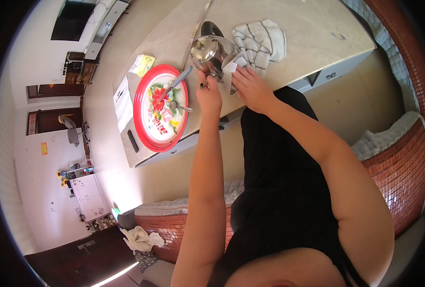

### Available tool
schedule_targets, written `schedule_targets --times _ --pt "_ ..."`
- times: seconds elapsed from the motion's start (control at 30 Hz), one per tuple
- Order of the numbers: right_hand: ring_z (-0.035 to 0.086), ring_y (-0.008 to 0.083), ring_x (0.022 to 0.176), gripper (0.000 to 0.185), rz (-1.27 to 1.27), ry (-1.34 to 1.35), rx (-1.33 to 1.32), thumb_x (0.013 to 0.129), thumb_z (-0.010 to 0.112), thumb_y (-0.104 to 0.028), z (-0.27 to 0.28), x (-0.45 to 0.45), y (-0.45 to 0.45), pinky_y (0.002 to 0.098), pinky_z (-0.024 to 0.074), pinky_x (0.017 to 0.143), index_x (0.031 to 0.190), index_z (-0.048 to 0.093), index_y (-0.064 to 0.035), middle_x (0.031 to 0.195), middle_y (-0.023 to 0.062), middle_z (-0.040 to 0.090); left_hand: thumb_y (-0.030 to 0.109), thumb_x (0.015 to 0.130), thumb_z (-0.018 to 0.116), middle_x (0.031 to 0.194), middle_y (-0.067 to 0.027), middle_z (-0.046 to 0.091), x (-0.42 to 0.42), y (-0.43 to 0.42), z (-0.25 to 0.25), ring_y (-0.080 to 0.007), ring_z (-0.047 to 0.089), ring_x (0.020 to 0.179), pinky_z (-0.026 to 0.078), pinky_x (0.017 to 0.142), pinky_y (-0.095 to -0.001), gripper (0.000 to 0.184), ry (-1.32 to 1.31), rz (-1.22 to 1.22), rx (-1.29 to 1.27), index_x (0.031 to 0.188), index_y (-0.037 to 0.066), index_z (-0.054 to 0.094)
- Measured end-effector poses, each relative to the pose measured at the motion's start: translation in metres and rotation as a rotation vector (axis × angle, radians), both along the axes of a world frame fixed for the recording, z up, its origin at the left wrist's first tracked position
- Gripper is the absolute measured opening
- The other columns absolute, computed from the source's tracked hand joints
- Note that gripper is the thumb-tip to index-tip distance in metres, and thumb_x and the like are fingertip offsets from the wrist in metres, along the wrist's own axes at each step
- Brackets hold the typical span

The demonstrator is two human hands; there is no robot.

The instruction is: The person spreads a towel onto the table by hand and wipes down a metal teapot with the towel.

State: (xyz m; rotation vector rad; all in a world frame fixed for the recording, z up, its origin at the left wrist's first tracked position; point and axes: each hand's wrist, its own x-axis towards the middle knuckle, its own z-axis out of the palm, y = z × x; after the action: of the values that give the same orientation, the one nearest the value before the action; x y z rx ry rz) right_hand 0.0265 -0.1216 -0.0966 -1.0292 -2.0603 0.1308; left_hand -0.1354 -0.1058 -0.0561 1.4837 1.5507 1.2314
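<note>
A shiny metal kettle (pixel 210 53) with a black handle and a round lid knob lies tipped on the table, its lid facing left. My left hand (pixel 209 95) is closed at the near side of the kettle, fingers around what looks like its spout. My right hand (pixel 253 91) rests against the kettle's base end, fingers close together. At its fingertips is a white folded piece, paper or thin cloth (pixel 235 63), pressed between hand and kettle. Just beyond lies a crumpled white towel with dark stripes (pixel 260 42).
A red-rimmed tray (pixel 139 115) with a flower print holds a knife (pixel 176 81) and a spoon (pixel 181 108). Near it lie a yellow packet (pixel 142 65), a white sheet (pixel 122 106) and a dark slim object (pixel 132 141). The table's near edge has drawers (pixel 334 71).
</note>
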Motion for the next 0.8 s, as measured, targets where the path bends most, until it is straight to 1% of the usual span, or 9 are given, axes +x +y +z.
schedule_targets --times 0.07,0.27,0.37,0.47,0.57,0.67,0.77,0.8 --pt "0.034 0.0331 0.132 0.043 -0.001 0.046 0.021 0.080 0.059 -0.009 0.003 -0.001 -0.002 0.0451 0.0294 0.108 0.121 0.049 0.0011 0.134 0.0163 0.044 0.014 0.095 0.041 0.124 -0.0158 0.056 -0.001 0.001 -0.002 -0.0188 0.054 0.110 0.040 0.093 -0.0286 0.043 0.043 0.011 -0.002 0.131 -0.009 0.043" --pt "0.031 0.0344 0.133 0.046 -0.027 0.172 0.021 0.081 0.060 -0.009 0.038 -0.019 0.016 0.0461 0.0295 0.108 0.123 0.045 0.0007 0.134 0.0170 0.042 0.013 0.095 0.040 0.122 -0.0152 0.057 0.000 0.002 -0.004 -0.0181 0.055 0.108 0.041 0.092 -0.0280 0.040 -0.022 0.008 0.024 0.129 -0.008 0.045" --pt "0.033 0.0344 0.131 0.040 -0.085 0.020 -0.095 0.084 0.057 -0.016 0.015 -0.026 0.001 0.0473 0.0286 0.107 0.120 0.049 -0.0004 0.128 0.0146 0.047 0.014 0.094 0.047 0.075 0.0047 0.049 -0.010 0.008 -0.016 -0.0028 0.041 0.063 0.033 0.054 -0.0198 0.037 -0.081 0.063 0.014 0.127 -0.003 0.050" --pt "0.036 0.0372 0.128 0.043 -0.101 -0.004 -0.158 0.084 0.057 -0.021 -0.021 -0.030 -0.022 0.0482 0.0263 0.108 0.121 0.049 0.0009 0.124 0.0158 0.049 0.016 0.093 0.048 0.075 0.0040 0.050 -0.025 0.018 -0.035 -0.0028 0.042 0.063 0.034 0.053 -0.0199 0.037 -0.219 0.018 0.011 0.126 -0.002 0.051" --pt "0.038 0.0353 0.125 0.047 -0.120 -0.053 -0.173 0.084 0.057 -0.025 -0.017 -0.029 -0.025 0.0471 0.0247 0.108 0.122 0.049 0.0018 0.124 0.0159 0.049 0.014 0.094 0.041 0.103 -0.0108 0.063 0.004 -0.002 0.007 -0.0136 0.056 0.091 0.044 0.080 -0.0253 0.041 0.059 0.089 -0.103 0.128 -0.009 0.045" --pt "0.039 0.0339 0.125 0.049 -0.189 0.072 -0.148 0.084 0.057 -0.024 -0.022 -0.032 -0.022 0.0461 0.0241 0.108 0.124 0.048 0.0021 0.124 0.0172 0.049 0.017 0.094 0.042 0.088 -0.0081 0.060 0.000 0.006 -0.008 -0.0112 0.051 0.078 0.043 0.072 -0.0245 0.043 -0.123 0.048 0.037 0.127 -0.011 0.044" --pt "0.040 0.0320 0.125 0.051 -0.210 0.006 -0.160 0.083 0.057 -0.023 -0.015 -0.026 -0.019 0.0466 0.0243 0.108 0.126 0.046 0.0014 0.127 0.0186 0.048 0.018 0.094 0.043 0.083 -0.0086 0.060 -0.002 0.004 -0.002 -0.0117 0.050 0.076 0.043 0.070 -0.0258 0.043 0.059 0.057 -0.037 0.126 -0.010 0.045" --pt "0.040 0.0312 0.125 0.050 -0.240 0.029 -0.171 0.083 0.056 -0.023 -0.015 -0.025 -0.018 0.0473 0.0241 0.108 0.126 0.045 0.0010 0.128 0.0186 0.047 0.019 0.094 0.043 0.085 -0.0096 0.061 -0.001 0.004 0.001 -0.0122 0.052 0.078 0.043 0.071 -0.0262 0.043 0.081 0.060 -0.053 0.126 -0.010 0.046"
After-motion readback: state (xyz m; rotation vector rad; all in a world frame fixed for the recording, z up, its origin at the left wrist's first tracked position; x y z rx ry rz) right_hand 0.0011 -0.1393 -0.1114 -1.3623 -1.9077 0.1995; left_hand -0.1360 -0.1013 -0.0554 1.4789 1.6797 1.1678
